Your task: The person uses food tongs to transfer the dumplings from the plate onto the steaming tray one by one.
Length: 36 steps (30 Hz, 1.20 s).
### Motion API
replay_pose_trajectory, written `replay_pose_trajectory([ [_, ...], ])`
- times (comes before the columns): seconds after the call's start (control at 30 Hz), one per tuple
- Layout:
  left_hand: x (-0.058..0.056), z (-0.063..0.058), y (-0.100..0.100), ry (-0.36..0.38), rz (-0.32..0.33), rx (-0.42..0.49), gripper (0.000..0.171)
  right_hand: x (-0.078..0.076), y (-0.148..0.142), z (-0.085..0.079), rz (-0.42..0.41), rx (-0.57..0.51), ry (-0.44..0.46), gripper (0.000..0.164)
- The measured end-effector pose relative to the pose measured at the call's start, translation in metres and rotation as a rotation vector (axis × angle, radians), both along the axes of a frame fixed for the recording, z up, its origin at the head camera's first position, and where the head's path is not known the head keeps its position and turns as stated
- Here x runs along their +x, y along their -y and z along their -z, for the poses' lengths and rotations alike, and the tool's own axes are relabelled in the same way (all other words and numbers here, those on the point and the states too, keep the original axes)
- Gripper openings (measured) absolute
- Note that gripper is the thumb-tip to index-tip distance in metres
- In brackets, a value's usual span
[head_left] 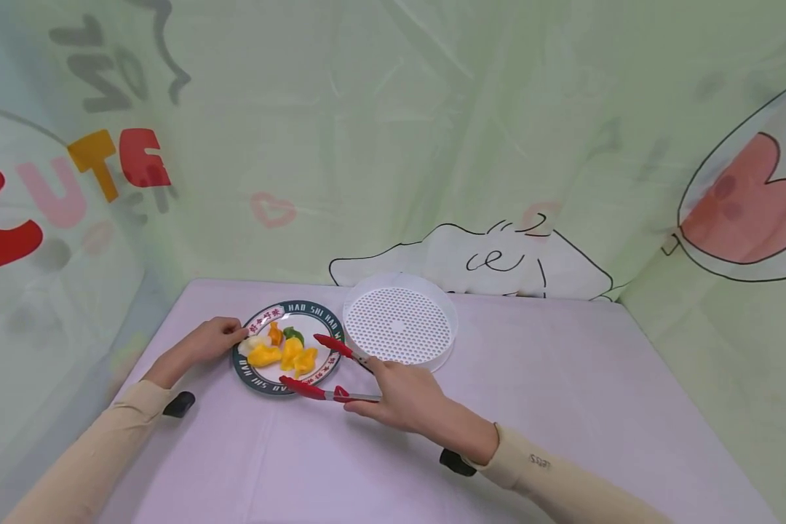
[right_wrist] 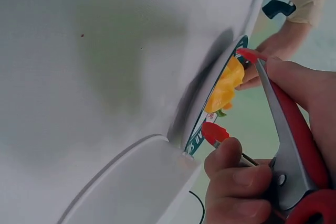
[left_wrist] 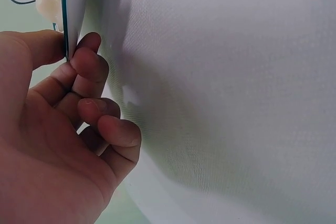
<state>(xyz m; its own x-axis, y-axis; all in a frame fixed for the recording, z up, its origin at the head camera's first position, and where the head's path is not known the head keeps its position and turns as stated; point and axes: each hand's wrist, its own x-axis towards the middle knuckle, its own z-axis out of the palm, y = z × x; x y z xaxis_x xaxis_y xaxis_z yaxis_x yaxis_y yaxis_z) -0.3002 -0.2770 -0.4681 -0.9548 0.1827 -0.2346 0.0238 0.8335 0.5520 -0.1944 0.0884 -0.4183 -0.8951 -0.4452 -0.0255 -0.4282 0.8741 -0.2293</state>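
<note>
My left hand (head_left: 212,339) pinches the left rim of a round plate (head_left: 260,383) with a dark green lettered border; thumb above, fingers beneath in the left wrist view. On the plate sit several small yellow pieces (head_left: 292,354), an orange piece (head_left: 275,334), a green piece (head_left: 293,334) and a whitish piece (head_left: 252,343), shaped like little dumplings. In my right hand (head_left: 409,393) is a pair of tongs (right_wrist: 275,108) with red tips and metal arms. The tongs' arms are spread, with their tips over the plate's right side and front edge, and nothing between the tips.
A round white steamer tray (head_left: 399,325) with a perforated base stands just right of the plate, close to its rim. Both are on a table with a pale cloth (head_left: 563,407). Printed curtains (head_left: 399,145) rise behind and at both sides.
</note>
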Motion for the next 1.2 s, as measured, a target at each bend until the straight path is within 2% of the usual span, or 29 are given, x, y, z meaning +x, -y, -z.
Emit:
replay_pose_trajectory([
  [0.47,0.0012,-0.0027,-0.0018,-0.009,0.012,0.006,0.027,-0.0096,0.0038,-0.0018,-0.033,-0.026,0.034,0.052],
  [0.87,0.0012,-0.0006,-0.0015,-0.008,0.007,0.007,0.027,-0.0088,0.0021,0.0008,-0.029,-0.032,0.024,0.052],
  [1.2,0.002,-0.0014,-0.0012,-0.013,0.015,0.007,0.027,-0.0064,-0.0048,-0.0012,0.009,-0.055,0.034,0.057],
])
